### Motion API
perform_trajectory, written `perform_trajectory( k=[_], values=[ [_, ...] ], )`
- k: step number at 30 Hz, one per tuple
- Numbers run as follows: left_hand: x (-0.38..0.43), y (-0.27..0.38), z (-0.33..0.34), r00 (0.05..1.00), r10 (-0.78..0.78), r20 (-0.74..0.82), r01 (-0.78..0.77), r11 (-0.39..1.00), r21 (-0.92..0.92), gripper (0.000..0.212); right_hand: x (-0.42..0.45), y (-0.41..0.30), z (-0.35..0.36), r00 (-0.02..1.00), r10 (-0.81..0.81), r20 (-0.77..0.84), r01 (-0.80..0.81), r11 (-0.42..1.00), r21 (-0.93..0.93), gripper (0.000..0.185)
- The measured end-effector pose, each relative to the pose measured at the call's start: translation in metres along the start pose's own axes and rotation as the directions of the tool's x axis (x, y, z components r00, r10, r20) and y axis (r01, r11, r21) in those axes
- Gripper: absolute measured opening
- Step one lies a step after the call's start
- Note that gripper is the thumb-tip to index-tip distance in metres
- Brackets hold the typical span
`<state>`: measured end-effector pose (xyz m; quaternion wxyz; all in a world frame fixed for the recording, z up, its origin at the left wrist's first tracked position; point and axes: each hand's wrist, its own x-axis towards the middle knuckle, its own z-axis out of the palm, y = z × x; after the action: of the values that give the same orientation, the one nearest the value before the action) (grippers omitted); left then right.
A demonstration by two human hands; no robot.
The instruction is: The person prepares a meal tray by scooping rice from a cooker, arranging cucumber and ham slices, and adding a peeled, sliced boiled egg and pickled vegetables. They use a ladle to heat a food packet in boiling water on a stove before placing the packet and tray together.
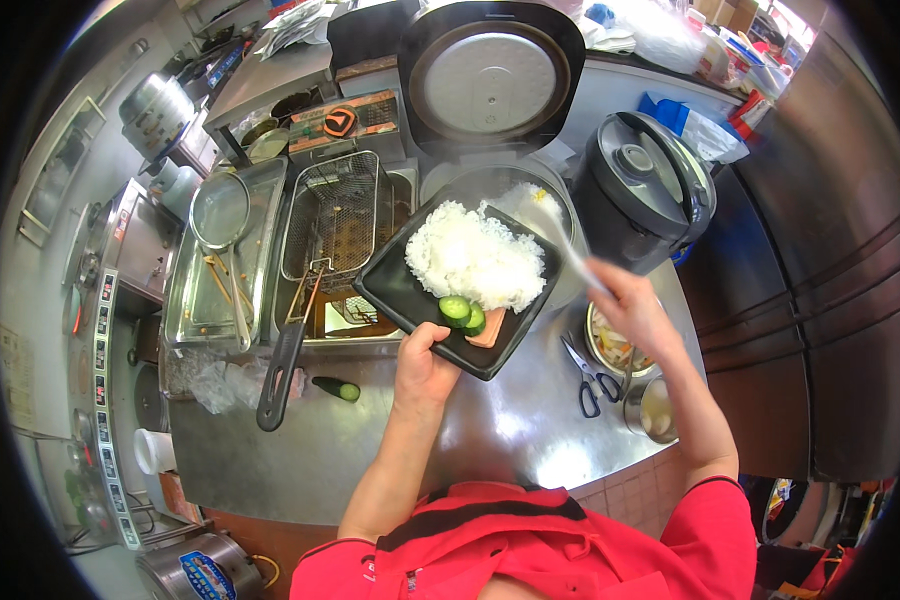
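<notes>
My left hand [426,366] grips the near corner of a black square plate [427,315], tilted over the front of an open rice cooker [570,289]. White rice [474,255] is heaped on the plate, with cucumber slices [461,313] and a flat pink slice [487,328], perhaps ham, at its near edge. My right hand [630,304] is closed around the handle of a pale rice paddle [566,244], blurred, its head over the rice in the cooker's pot. The plate hides part of the pot.
A wire fryer basket [337,217] and a strainer [221,211] on a metal tray [184,300] lie left. A cut cucumber [336,388] rests on the steel counter [270,465]. Scissors [591,381], a bowl of cut vegetables [611,345], a metal pot [651,412] and a lidded cooker [637,187] stand right.
</notes>
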<state>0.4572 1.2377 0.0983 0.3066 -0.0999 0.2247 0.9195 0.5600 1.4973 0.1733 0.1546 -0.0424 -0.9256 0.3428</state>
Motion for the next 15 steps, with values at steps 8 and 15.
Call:
perform_trajectory(
  k=[8,15],
  values=[
    [-0.019,0.005,-0.021,0.999,-0.026,-0.027,0.026,1.000,0.006,0.049,-0.027,-0.036,0.000,0.996,-0.077,0.043,0.080,0.993,-0.088,0.036],
    [-0.035,0.008,-0.020,1.000,0.002,-0.025,0.000,0.996,0.089,0.052,0.012,-0.044,0.015,0.982,-0.160,0.098,0.173,0.975,-0.136,0.034]
  ],
)
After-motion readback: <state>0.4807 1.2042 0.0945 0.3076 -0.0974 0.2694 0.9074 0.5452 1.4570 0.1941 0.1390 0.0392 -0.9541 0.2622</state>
